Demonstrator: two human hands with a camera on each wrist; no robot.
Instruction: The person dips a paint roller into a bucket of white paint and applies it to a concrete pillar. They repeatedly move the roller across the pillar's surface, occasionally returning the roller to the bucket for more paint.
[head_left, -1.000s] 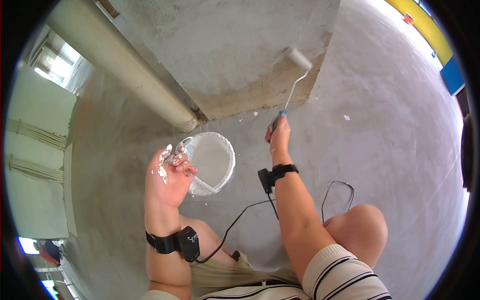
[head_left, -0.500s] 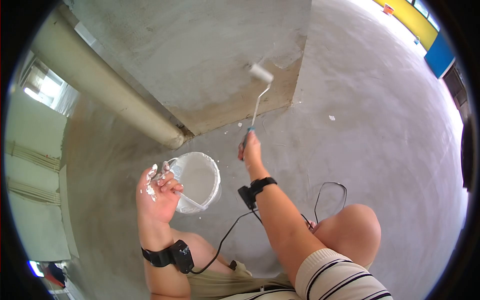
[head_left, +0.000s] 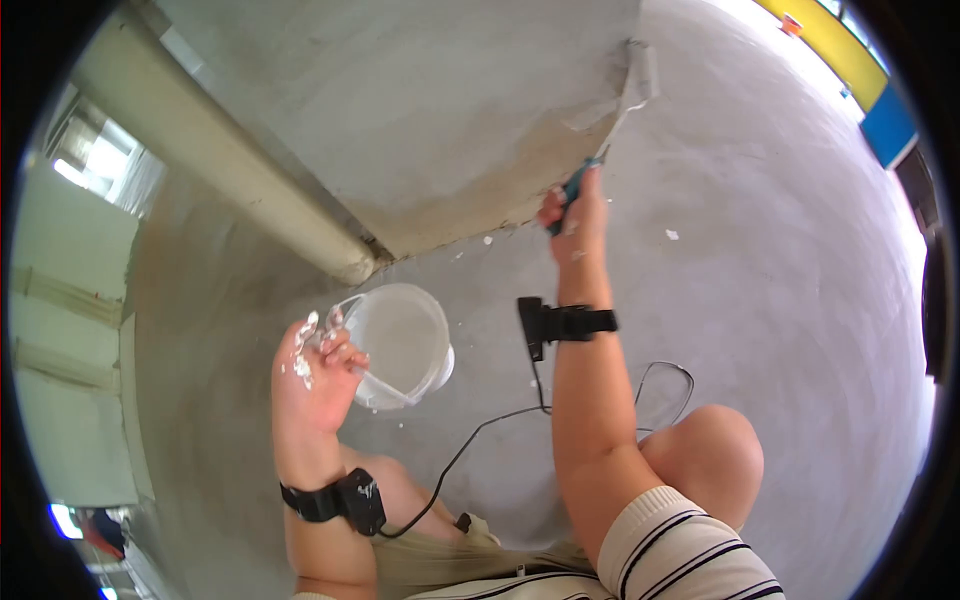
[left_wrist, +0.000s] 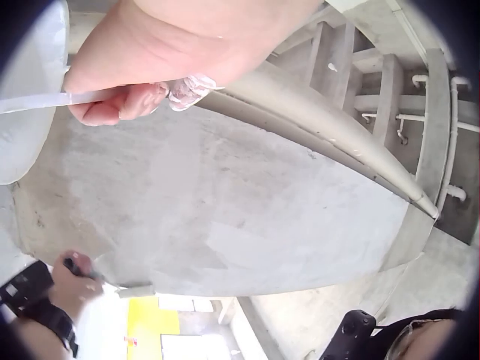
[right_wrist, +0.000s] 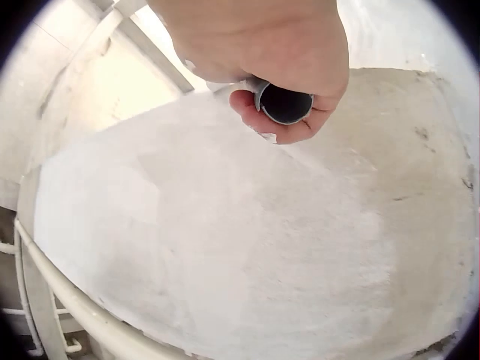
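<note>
My right hand (head_left: 578, 222) grips the dark teal handle of a paint roller (head_left: 643, 75), its arm reaching forward. The roller's white sleeve is at the right edge of a grey wall (head_left: 430, 110), slightly blurred. In the right wrist view, the fingers curl round the handle, whose hollow end (right_wrist: 286, 103) faces the camera. My left hand (head_left: 318, 385), smeared with white paint, has its fingers hooked round the pale handle (left_wrist: 49, 101) of a white bucket (head_left: 441, 318). The bucket, coated inside with white, sits in front of the wall, tilted toward me in the head view.
A thick beige pipe (head_left: 235, 160) runs along the wall's left side. White flecks (head_left: 672, 235) dot the grey floor (head_left: 760, 300). A black cable (head_left: 470, 438) links the two wrist cameras and loops by my bent knee (head_left: 705, 455). A blue panel (head_left: 888, 125) stands far right.
The roller first swept left over the lower wall, then came back right and upward to the wall's edge. My left hand stays on the bucket handle. The head view has shifted slightly.
</note>
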